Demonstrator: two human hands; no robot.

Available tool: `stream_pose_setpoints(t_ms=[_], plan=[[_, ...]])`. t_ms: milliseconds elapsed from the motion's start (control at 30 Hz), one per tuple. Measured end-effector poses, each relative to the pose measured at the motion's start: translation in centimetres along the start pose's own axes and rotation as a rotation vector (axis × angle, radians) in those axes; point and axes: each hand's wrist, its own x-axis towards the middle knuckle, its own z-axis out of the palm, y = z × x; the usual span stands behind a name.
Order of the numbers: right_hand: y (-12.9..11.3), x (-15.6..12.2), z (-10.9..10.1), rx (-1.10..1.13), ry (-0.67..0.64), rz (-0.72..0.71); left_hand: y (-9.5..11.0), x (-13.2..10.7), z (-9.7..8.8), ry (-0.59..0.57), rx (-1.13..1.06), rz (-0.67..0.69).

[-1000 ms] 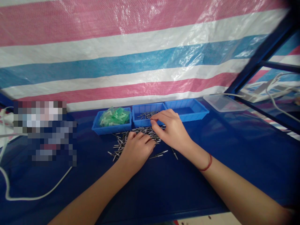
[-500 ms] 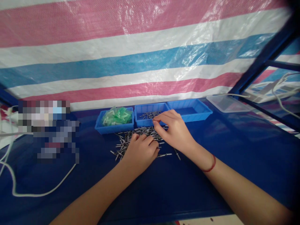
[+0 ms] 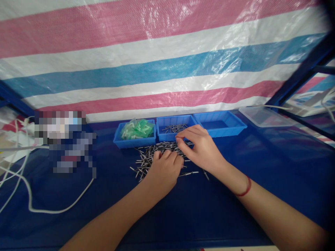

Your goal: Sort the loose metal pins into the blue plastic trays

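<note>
A heap of thin metal pins that look like blind rivets (image 3: 146, 158) lies on the blue tabletop. My left hand (image 3: 166, 167) rests on its near side, fingers curled down among the pins, and whatever they grip is hidden. Just above the heap, at the front rim of the middle blue bin (image 3: 167, 137), is my right hand (image 3: 201, 144). Its thumb and index fingertip meet in a pinch; I cannot make out anything between them. Inside that bin lie several similar pins (image 3: 174, 129). One loose pin (image 3: 206, 174) sits below my right hand.
The left blue bin (image 3: 134, 142) holds green and whitish plastic pieces (image 3: 138, 129). On the right stands another blue bin (image 3: 222, 131), beside a clear plastic lid (image 3: 264, 116). White cables (image 3: 47, 211) and a blurred-out patch occupy the left. A striped tarp (image 3: 157, 76) hangs behind.
The camera has turned slightly left, so the whole scene sits further right in view. Both hands keep nearly the same pose and place over the heap and bin.
</note>
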Motion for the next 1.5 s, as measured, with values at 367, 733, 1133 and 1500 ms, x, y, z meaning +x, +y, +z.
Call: stream_pose_setpoints(t_ms=[367, 733, 1133, 1500], plan=[[-1.6, -0.2, 0.0, 0.176, -0.102, -0.051, -4.0, 0.1, -1.0, 0.348, -0.449, -0.188], [-1.9, -0.6, 1.0, 0.353, -0.204, 0.062, -3.5, 0.1, -0.8, 0.435, -0.707, -0.283], [-2.1, -0.6, 0.7, 0.306, -0.147, 0.053, -3.4, 0.0, -1.2, 0.395, -0.837, -0.347], [-1.5, -0.5, 1.0, 0.52, -0.067, 0.215, -3.8, 0.0, -0.9, 0.486, -0.806, -0.321]])
